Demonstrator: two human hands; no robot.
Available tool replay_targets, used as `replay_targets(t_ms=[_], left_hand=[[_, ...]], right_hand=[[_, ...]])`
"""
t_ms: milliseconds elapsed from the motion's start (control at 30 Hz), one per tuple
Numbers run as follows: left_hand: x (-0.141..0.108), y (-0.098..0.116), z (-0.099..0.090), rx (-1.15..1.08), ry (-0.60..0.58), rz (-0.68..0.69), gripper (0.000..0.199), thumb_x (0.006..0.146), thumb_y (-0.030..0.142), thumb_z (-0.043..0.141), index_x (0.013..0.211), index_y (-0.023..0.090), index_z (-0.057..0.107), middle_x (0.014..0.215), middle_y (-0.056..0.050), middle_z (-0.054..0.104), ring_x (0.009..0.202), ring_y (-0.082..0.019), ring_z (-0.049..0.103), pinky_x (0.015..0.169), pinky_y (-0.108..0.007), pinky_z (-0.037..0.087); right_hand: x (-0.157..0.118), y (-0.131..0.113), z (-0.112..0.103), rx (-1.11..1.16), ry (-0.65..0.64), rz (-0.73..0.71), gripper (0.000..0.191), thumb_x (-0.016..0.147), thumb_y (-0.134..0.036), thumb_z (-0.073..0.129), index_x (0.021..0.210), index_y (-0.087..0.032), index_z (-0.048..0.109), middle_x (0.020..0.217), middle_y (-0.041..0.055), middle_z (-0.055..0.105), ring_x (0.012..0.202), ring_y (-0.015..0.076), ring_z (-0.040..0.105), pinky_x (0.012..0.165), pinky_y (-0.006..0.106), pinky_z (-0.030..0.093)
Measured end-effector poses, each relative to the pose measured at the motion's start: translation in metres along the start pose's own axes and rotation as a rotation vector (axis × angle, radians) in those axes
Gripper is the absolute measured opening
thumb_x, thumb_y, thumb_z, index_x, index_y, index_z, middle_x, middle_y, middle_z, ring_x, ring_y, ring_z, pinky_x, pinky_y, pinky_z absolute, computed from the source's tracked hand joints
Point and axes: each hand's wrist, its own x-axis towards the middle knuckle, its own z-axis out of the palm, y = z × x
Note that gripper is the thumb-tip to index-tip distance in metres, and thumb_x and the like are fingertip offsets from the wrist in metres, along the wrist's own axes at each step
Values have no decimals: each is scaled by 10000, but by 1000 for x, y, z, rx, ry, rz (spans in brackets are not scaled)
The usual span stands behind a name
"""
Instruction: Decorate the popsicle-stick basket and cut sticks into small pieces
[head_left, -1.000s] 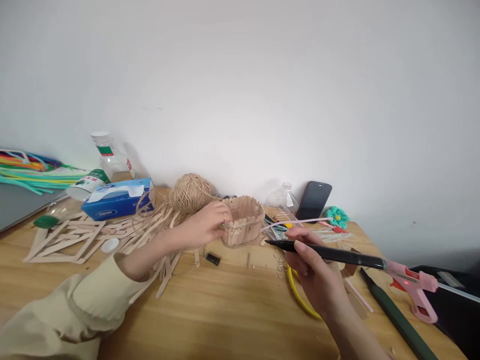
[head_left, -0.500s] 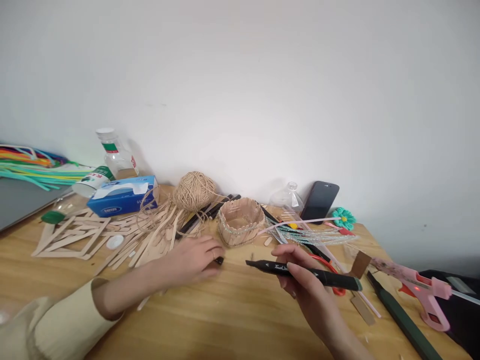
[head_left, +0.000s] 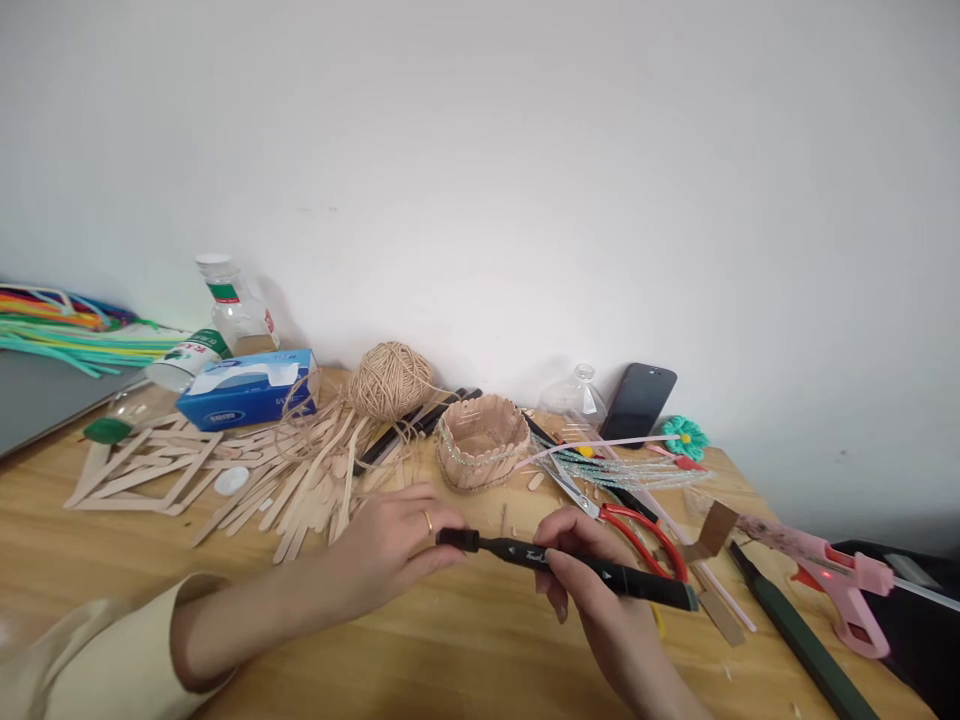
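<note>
A black marker [head_left: 596, 570] lies across my right hand [head_left: 592, 585], pinched between thumb and fingers, with its tip pointing left. My left hand [head_left: 401, 540], a ring on one finger, closes on a small black marker cap [head_left: 456, 540]. The cap's open end meets the marker's tip; how far the tip is inside I cannot tell. Just behind both hands stands a small round basket [head_left: 484, 445] made of craft sticks with a beaded band. Red-handled scissors [head_left: 634, 535] lie behind my right hand, partly hidden by it.
Craft sticks [head_left: 300, 480] and a twine ball [head_left: 391, 380] lie left, by a blue tissue box [head_left: 247, 390] and plastic bottles [head_left: 240, 310]. Rightward are a phone [head_left: 639, 405], a crocheted flower [head_left: 685, 438], a pink glue gun [head_left: 847, 590] and a dark green tool [head_left: 802, 630].
My left hand has moved right with the cap, up to the marker's tip. The marker has shifted slightly left and down, and the scissors show more.
</note>
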Motion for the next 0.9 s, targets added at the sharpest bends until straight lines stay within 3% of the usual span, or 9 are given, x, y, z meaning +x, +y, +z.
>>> replay_targets(t_ms=[200,400,533,667,733,800,900], left_hand=[[3,12,1,31,-23,34,218,922,286,429,896,151,598,737,-39,639,702,-174,570,615,-266,453],[9,25,7,140,-192,-68,154,908,241,452,872,159,578,812,-39,664,714,-171,614,618,-255,476],[8,32,18,109,-167,-68,150,901,201,436,894,144,574,835,-51,677,728,-180,630,648,-282,505],[4,29,25,120,-158,-93,200,915,203,408,876,147,596,759,-31,671,646,-159,623,590,-261,506],[5,24,19,194,-131,2,308,943,306,375,805,158,608,700,-18,662,611,-153,612,556,-251,494],[7,21,7,303,-26,151,400,931,422,373,750,159,612,694,-26,665,631,-163,612,564,-263,491],[12,25,-12,471,169,395,279,944,284,394,997,123,614,986,-83,689,919,-207,611,773,-325,495]], right_hand=[[-2,1,8,35,-95,9,229,803,-401,615,778,-177,580,592,-22,530,503,97,442,454,203,347],[-4,11,21,194,-19,17,242,807,-409,570,737,-177,555,519,-51,458,447,79,337,423,201,229],[-4,18,32,267,78,-10,232,788,-396,485,664,-201,470,548,-63,391,437,76,279,427,210,207],[3,15,34,160,96,8,249,773,-408,426,619,-213,422,533,-69,326,449,91,263,431,220,223],[7,10,30,88,63,48,235,740,-356,490,571,-205,429,540,-57,355,503,100,333,474,220,281],[8,7,25,18,-15,123,200,679,-259,536,515,-193,443,561,-36,421,572,110,412,540,221,341],[3,5,22,-44,-208,283,152,656,-202,519,509,-184,484,492,-36,460,475,104,431,463,221,340]])
